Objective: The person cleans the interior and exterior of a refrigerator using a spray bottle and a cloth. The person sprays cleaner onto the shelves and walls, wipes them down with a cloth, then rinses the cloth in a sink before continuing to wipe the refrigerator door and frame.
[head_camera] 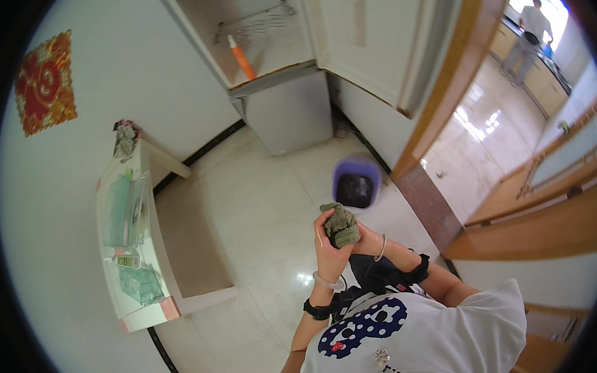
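A bunched-up grey-green cloth point(341, 225) is squeezed between both my hands in front of my body. My left hand point(327, 250) grips it from the left side, with fingers wrapped over its top. On the other side my right hand point(364, 238) clasps the cloth, its fingers partly hidden behind it. Just beyond the hands a purple bucket point(356, 165) stands on the floor with dark contents. Farther off is an open refrigerator point(288, 112), its upper compartment holding an orange spray bottle point(242, 60) with a white top and a wire rack point(259, 23).
A white table point(169, 257) at the left carries clear greenish refrigerator bins point(119, 209) and a small carton point(127, 261). The refrigerator door point(367, 38) hangs open towards a wooden door frame point(439, 80). Through the doorway a person point(531, 31) stands at a kitchen counter point(548, 80).
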Demonstrator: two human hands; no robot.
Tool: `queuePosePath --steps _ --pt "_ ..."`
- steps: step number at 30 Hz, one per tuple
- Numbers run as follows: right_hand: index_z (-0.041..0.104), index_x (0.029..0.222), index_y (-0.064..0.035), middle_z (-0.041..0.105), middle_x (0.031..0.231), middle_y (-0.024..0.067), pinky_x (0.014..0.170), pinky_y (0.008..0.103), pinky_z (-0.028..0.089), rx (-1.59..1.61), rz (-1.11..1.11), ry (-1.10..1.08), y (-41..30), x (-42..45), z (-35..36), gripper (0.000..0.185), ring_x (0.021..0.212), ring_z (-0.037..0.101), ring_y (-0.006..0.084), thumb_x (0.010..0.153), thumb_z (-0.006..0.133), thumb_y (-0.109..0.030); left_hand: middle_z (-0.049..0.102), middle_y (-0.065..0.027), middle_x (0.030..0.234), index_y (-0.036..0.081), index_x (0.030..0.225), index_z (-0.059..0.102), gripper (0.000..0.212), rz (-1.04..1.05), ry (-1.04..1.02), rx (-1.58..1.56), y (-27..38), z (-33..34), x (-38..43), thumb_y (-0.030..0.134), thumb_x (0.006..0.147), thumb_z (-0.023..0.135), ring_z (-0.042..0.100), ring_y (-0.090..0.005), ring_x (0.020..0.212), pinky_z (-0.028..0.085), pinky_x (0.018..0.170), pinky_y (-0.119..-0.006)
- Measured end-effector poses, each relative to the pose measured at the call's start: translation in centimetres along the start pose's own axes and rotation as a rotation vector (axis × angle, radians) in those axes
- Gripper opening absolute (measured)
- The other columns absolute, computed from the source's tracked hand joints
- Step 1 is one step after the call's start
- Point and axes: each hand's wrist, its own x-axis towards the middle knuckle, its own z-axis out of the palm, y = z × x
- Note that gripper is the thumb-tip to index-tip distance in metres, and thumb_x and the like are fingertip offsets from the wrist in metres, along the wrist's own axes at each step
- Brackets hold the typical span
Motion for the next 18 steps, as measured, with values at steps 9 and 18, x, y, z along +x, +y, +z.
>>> queuePosePath --steps 9,18 --pt "0.047 0.115 -0.0004 0.061 0.098 0.0086 0.065 0.0294 0.054 0.284 0.172 0.002 -1.7 20.4 -4.1 0.036 0.083 0.064 0.0179 0.08 0.05 0.005 0.036 -0.0137 0.134 0.008 0.137 0.025 0.085 0.068 0.166 0.205 -3.8 -9.1 14.7 0.004 0.067 0.073 0.039 -0.026 0.123 0.037 0.099 -0.038" --pt "0.045 0.117 -0.002 0.06 0.097 0.0235 0.078 0.043 0.047 -0.413 0.119 0.043 -4.1 28.4 -2.8 0.043 0.09 0.058 0.0411 0.078 0.059 -0.013 0.046 -0.015 0.124 0.012 0.141 0.016 0.093 -0.06 0.046 -0.275 -6.9 -11.3 26.3 0.004 0.07 0.075 0.049 -0.0254 0.114 0.044 0.093 -0.036"
